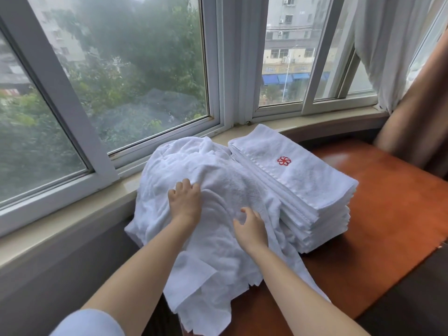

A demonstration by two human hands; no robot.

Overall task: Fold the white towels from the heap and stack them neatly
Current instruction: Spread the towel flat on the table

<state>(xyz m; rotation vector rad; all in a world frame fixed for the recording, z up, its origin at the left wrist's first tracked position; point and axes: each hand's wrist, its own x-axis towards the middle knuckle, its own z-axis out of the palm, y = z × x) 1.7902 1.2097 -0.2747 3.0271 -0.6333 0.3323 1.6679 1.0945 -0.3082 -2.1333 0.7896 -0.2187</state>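
Both hands (185, 200) on towel heap (213, 238) — stack (303, 180) beside.

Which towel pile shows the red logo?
The folded stack on the right; its top towel bears the red logo. The loose heap under both hands is plain white.

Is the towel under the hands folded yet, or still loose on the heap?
Still loose. The towel lies rumpled over the heap, while the left hand grips a bunch of it and the right hand rests on it.
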